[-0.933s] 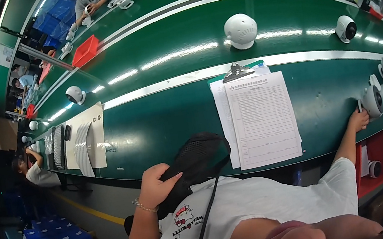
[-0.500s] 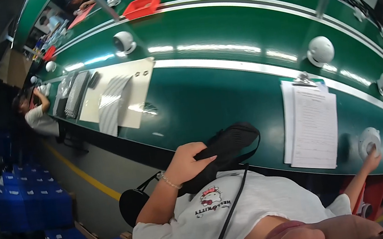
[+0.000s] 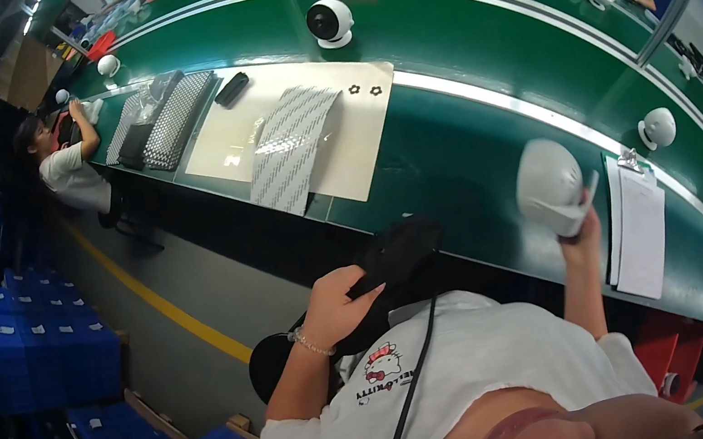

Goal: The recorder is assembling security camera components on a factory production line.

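White plastic, up over the bench: camera in the right hand, grasped from below near its flat foot, too blurred to tell the exact finger placement. Looks light for its bulk; probably stiff-shelled, smooth enough to slip at the dome, and likely fragile where dome meets foot. Best taken by the foot, with the dome spared any squeeze. Across to the left hand, well left of that grip: closed round a black bag, apparently soft, right at the bench's near edge and liable to get in the way. Just right of the camera grip, the clipboard, close enough to be brushed. Beyond it, past a white rail, another camera. Farther left of both grips, a printed sheet on a pale board.
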`<state>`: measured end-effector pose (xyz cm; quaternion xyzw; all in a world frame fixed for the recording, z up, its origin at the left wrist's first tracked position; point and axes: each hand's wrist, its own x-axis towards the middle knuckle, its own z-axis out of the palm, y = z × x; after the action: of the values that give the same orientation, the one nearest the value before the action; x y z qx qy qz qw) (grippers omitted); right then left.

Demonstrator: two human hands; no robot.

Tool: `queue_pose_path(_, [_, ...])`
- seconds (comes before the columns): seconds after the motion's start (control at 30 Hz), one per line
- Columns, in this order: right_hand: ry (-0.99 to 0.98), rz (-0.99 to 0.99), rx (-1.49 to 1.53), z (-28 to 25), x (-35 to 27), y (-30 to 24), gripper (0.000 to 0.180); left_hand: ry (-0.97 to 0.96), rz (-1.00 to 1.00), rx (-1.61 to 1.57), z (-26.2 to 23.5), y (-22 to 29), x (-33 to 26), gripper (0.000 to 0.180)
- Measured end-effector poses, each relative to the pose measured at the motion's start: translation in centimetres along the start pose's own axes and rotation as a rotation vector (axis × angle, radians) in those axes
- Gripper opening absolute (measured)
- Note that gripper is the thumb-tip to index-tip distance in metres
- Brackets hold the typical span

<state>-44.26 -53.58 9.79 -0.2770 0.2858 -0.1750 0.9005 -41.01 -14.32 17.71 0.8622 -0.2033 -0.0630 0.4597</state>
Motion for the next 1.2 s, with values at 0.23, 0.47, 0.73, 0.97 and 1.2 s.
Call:
queue_pose_path(0.23, [-0.160,0.192,-0.039,14.2,-1.4,9.3,0.028,0.205,-0.196,0.019,-3.7,-3.1,-5.5,0.020])
queue_pose_path(0.47, [-0.409,0.064,-0.601,19.8,-1.3,12.8,0.030,0.392,-0.398,-0.016,-5.4,-5.8,-9.7,0.021])
queue_pose_path(0.73, [-0.517,0.163,-0.705,22.5,3.0,17.5,0.031,0.560,-0.456,0.000,-7.7,-6.9,-8.1,0.022])
queue_pose_path(0.97, [-0.453,0.315,-0.531,22.6,9.0,19.1,0.024,0.610,-0.533,-0.110,-14.5,-8.1,-1.4,0.012])
queue_pose_path(1.2, [-0.393,0.367,-0.542,23.3,11.9,20.2,0.020,0.580,-0.333,0.208,-21.3,-14.6,8.5,0.012])
